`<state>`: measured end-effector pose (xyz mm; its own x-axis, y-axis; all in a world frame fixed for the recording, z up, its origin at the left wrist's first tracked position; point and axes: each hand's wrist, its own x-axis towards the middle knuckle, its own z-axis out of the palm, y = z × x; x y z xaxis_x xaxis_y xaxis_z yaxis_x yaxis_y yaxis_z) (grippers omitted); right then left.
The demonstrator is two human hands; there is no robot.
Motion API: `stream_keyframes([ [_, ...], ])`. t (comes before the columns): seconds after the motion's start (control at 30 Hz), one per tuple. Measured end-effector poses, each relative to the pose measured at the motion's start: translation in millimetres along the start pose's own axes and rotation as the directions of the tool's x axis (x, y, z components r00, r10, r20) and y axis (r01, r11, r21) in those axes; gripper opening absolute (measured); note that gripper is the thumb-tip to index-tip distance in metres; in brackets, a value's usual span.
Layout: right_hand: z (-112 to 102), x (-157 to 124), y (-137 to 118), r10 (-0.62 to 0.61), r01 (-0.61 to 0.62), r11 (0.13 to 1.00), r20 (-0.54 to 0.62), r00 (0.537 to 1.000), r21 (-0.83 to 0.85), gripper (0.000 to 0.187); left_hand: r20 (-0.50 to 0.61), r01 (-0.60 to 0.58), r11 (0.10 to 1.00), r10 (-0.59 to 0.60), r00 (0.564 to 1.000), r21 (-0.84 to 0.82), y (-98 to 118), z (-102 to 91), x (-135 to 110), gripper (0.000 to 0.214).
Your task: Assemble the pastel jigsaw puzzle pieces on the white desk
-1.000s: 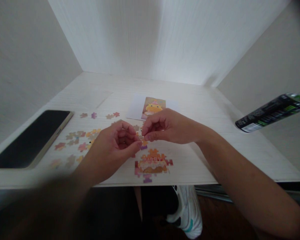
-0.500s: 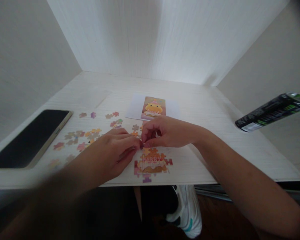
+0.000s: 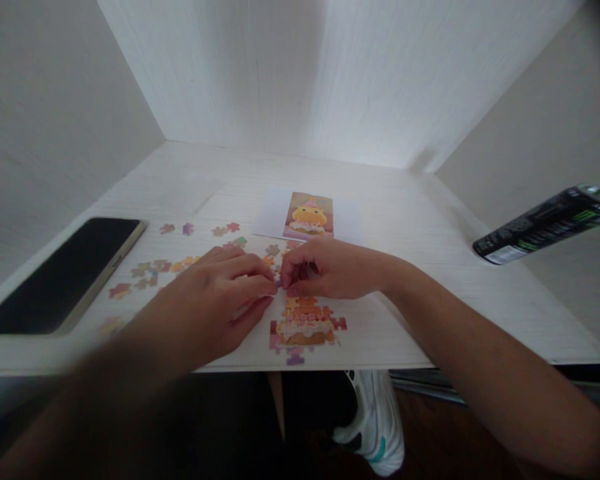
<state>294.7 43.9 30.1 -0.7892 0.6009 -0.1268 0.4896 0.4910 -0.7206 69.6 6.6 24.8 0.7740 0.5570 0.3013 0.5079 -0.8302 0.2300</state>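
Note:
A small purple puzzle piece (image 3: 279,281) shows between the fingertips of my two hands, mostly hidden by them. My left hand (image 3: 225,293) is bent around its left side, with the fingers and thumb close together at the tips. From the right, my right hand (image 3: 325,268) pinches at the same piece, its fingers curled in. Just below my right fingertips lies a joined puzzle section (image 3: 306,328) showing a cake with lettering, near the table's front edge. More loose pieces (image 3: 273,251) lie behind the hands, partly covered.
A picture card (image 3: 309,215) with a yellow character lies on white paper (image 3: 267,212) behind my hands. Loose puzzle pieces (image 3: 150,270) are scattered at left, beside a phone (image 3: 65,273). A black can (image 3: 545,225) stands at right. Walls (image 3: 260,80) enclose the back and sides.
My left fingertips have shifted slightly left, leaving a small gap to the right hand where purple now shows. My right hand has barely moved. The joined section looks the same.

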Motion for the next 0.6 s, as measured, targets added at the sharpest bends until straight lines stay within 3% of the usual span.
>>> stream_keyframes([
  [0.23,-0.9,-1.7,0.6,-0.016,0.016,0.998,-0.004,1.0,-0.056,0.013,0.14,0.031,0.998,-0.021,0.99,-0.063,11.7,1.6,0.7,0.023],
  [0.6,-5.2,-4.0,2.3,-0.007,0.007,0.999,0.012,1.0,-0.049,0.012,0.142,0.005,0.997,0.005,0.99,-0.072,14.7,1.3,3.9,0.026],
])
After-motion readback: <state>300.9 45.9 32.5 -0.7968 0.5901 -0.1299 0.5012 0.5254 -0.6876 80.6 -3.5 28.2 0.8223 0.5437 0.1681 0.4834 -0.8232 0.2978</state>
